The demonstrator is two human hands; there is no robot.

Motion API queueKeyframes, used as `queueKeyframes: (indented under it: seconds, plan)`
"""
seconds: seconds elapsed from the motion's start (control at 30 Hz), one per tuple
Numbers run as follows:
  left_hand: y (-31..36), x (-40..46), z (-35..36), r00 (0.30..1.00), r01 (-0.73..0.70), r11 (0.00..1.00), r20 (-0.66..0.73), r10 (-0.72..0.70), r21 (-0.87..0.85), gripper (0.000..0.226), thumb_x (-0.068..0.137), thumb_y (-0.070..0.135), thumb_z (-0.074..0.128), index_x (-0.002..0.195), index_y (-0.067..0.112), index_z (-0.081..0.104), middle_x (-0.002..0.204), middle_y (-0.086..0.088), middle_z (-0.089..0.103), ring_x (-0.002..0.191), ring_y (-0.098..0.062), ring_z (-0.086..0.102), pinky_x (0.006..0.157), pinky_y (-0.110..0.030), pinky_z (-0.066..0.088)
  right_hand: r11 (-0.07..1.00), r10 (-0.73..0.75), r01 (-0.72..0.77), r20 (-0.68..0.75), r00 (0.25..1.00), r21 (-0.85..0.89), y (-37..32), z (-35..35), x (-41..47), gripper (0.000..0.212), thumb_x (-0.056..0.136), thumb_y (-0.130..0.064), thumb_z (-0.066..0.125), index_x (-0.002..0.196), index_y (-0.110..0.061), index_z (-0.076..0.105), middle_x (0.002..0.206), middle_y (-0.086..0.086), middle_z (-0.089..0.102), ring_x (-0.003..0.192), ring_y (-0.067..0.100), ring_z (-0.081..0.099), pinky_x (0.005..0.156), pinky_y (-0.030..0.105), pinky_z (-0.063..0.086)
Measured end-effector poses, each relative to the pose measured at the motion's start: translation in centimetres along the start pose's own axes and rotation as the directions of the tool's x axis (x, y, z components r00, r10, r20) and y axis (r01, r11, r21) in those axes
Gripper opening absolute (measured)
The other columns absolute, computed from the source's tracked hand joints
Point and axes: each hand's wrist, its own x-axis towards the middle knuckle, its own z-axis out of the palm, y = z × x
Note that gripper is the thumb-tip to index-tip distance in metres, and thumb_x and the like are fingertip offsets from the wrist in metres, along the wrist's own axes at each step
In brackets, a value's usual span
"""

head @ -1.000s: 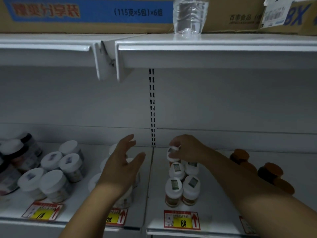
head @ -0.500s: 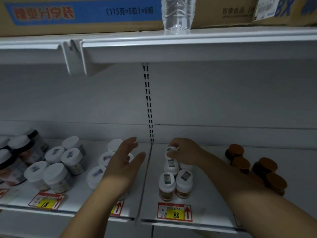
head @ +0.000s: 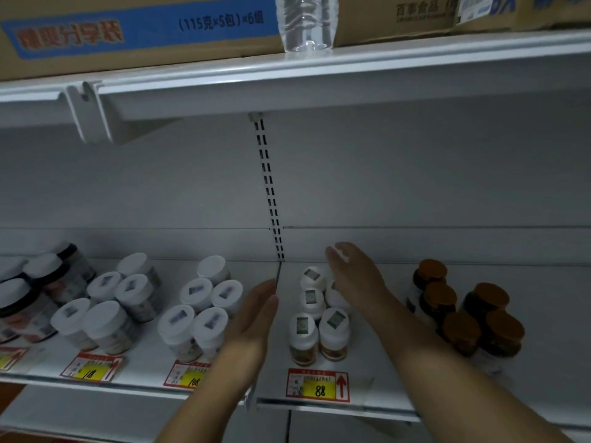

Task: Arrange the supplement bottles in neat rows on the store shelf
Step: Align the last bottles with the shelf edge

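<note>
Right hand (head: 358, 276) open, grip flat with fingers stretched out, holding nothing; it hovers over the far right side of a small group of white-capped bottles (head: 315, 318) and hides part of one or two of them, contact unclear. Left hand (head: 256, 314) also open and empty, palm turned right, edge-on just left of that group, right at the seam between the two shelf sections; not touching the bottles as far as visible. The group stands in two short rows running front to back on the lower shelf (head: 377, 391), orange labels on the two near bottles, small stickers on the caps, red and yellow price tag (head: 318, 385) reading 88 on the near edge below them. Right of the right forearm, a cluster of dark bottles with brown caps (head: 470, 311), apart from the white group. Left of the left hand, wider white-lidded jars (head: 201, 311) in loose pairs, then more white-lidded jars (head: 105, 305) further left, dark-bodied jars (head: 38, 282) at the far left edge. Slotted upright strip (head: 268, 187) on the back wall. Upper shelf (head: 319, 71) carries a cardboard box with a blue panel (head: 137, 30) and a clear plastic water bottle (head: 307, 24).
</note>
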Motion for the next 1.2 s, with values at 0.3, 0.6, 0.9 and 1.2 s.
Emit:
queueKeyframes:
  seconds: [0.3, 0.6, 0.9, 1.2]
  plan:
    - [-4.5, 2.0, 4.8, 0.974, 0.210, 0.946, 0.136, -0.181, -0.245, 0.065, 0.067, 0.076, 0.051, 0.124, 0.046, 0.049, 0.136, 0.006, 0.053, 0.122, -0.016, 0.052, 0.108, -0.048, 0.034, 0.843, 0.066, -0.095, 0.073, 0.995, 0.529, 4.3, 2.1, -6.0, 0.034, 0.096, -0.037, 0.036, 0.118, -0.022, 0.057, 0.122, 0.004, 0.064, 0.107, 0.012, 0.062, 0.095, 0.033, 0.048]
    - [-3.8, 1.6, 5.4, 0.983, 0.157, 0.941, 0.140, -0.119, -0.300, 0.044, 0.086, 0.049, 0.050, 0.126, 0.030, 0.051, 0.129, -0.005, 0.059, 0.116, -0.025, 0.057, 0.104, -0.053, 0.039, 0.716, 0.176, -0.137, 0.013, 0.984, 0.684, 4.2, 4.3, -7.4, 0.033, 0.096, -0.035, 0.037, 0.107, -0.019, 0.064, 0.109, 0.006, 0.070, 0.099, 0.022, 0.067, 0.086, 0.037, 0.051]
    - [3.2, 1.4, -0.8, 0.920, -0.321, 0.944, -0.214, 0.329, 0.072, 0.032, 0.091, 0.025, 0.050, 0.110, 0.050, 0.049, 0.126, 0.033, 0.042, 0.123, 0.012, 0.037, 0.092, 0.005, 0.025, 0.891, -0.440, 0.453, -0.224, 0.870, 0.010, -4.5, 0.4, -2.9, 0.025, 0.088, -0.019, 0.056, 0.109, -0.033, 0.054, 0.117, -0.021, 0.051, 0.105, -0.014, 0.043, 0.086, -0.006, 0.026]
    - [1.1, 4.5, -14.7, 0.932, -0.148, 0.981, -0.314, 0.182, 0.129, 0.023, 0.093, 0.020, 0.045, 0.113, 0.023, 0.056, 0.110, 0.007, 0.056, 0.100, -0.004, 0.048, 0.068, 0.008, 0.030, 0.783, -0.138, 0.529, 0.739, 0.660, -0.327, -10.4, 14.0, 5.7, 0.066, 0.086, -0.004, 0.060, 0.143, -0.009, 0.026, 0.154, 0.011, 0.020, 0.140, 0.021, 0.021, 0.108, 0.013, 0.009]
